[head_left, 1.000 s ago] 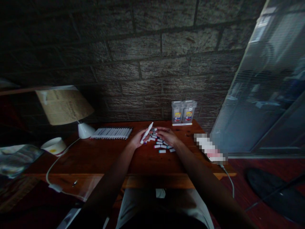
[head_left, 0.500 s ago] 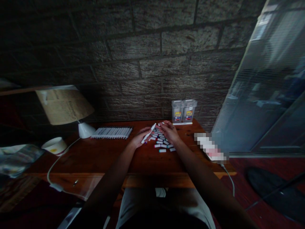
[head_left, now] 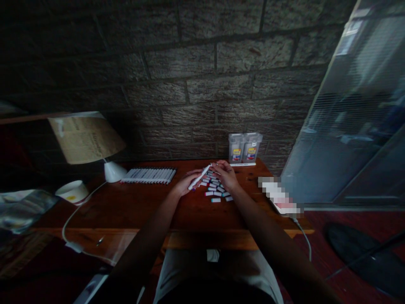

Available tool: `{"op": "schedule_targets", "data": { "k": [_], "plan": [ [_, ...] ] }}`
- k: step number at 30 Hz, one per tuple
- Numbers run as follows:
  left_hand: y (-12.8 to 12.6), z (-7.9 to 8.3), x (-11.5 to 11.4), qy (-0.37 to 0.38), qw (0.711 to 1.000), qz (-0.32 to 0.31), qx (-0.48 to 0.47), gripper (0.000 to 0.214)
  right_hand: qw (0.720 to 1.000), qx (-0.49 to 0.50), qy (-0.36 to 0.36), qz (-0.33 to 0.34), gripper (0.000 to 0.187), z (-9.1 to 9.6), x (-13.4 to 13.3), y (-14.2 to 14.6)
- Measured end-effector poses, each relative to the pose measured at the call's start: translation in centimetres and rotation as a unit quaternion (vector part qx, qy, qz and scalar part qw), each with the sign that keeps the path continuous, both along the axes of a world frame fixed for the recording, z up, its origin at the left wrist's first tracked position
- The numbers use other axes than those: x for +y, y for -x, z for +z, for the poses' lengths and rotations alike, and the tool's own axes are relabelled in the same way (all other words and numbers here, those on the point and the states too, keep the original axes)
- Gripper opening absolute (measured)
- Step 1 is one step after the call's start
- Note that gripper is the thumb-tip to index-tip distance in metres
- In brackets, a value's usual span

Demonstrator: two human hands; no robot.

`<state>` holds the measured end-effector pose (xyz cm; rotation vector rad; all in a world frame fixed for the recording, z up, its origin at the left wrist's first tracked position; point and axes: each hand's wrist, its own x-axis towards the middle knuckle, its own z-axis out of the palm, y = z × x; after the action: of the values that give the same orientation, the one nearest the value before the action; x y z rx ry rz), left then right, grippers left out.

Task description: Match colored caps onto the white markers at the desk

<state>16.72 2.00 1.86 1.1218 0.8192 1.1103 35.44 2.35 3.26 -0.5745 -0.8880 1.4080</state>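
Observation:
A white marker (head_left: pixel 199 177) lies slanted between my hands, its upper end pointing up and to the right. My left hand (head_left: pixel 186 181) is closed around its lower part. The fingers of my right hand (head_left: pixel 226 174) are closed at the upper end, on a marker cap (head_left: pixel 208 167) that lines up with the barrel. Whether the cap is pressed fully on, I cannot tell. Under and beside my right hand lie several loose marker caps (head_left: pixel 215 200), white with coloured ends, scattered on the wooden desk (head_left: pixel 136 207).
A neat row of white markers (head_left: pixel 148 175) lies left of my hands, beside a lamp (head_left: pixel 88 141). A paper cup (head_left: pixel 72 192) stands farther left, near the lamp's cord. Two clear plastic cases (head_left: pixel 243 148) stand at the back right. A pixelated white object (head_left: pixel 280 196) lies at the right edge.
My right hand's cap and the marker in my left hand were apart; now they meet end to end in one line. The caps and the marker row stay put.

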Motion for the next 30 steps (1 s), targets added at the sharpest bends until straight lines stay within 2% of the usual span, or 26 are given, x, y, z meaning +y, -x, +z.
{"op": "schedule_targets", "data": {
  "k": [6, 10, 13, 17, 20, 25, 30],
  "plan": [
    [0.2, -0.5, 0.3, 0.005, 1.000, 0.009, 0.007, 0.054, 0.993, -0.104, -0.027, -0.046, 0.043, 0.1, -0.1, -0.3],
    [0.1, -0.5, 0.2, -0.017, 0.999, -0.013, 0.027, 0.057, 0.986, -0.144, -0.055, -0.068, 0.044, -0.1, 0.0, -0.1],
    [0.0, -0.4, 0.0, -0.035, 0.998, -0.030, 0.047, 0.055, 0.979, -0.177, -0.082, -0.059, 0.041, -0.3, 0.1, 0.0],
    [0.1, -0.4, 0.0, -0.032, 0.998, -0.019, 0.051, 0.049, 0.968, -0.220, -0.108, -0.044, 0.037, -0.5, 0.1, 0.1],
    [0.1, -0.5, 0.1, -0.027, 0.999, -0.003, 0.034, 0.039, 0.966, -0.229, -0.115, -0.039, 0.037, -0.6, 0.0, 0.1],
    [0.0, -0.6, 0.4, -0.028, 0.999, 0.016, -0.008, 0.032, 0.965, -0.224, -0.138, 0.005, 0.048, -0.7, -0.3, 0.4],
    [0.1, -0.6, 0.5, -0.034, 0.999, 0.001, -0.029, 0.032, 0.976, -0.189, -0.104, -0.026, 0.060, -1.1, 0.1, 0.5]
  ]
}}
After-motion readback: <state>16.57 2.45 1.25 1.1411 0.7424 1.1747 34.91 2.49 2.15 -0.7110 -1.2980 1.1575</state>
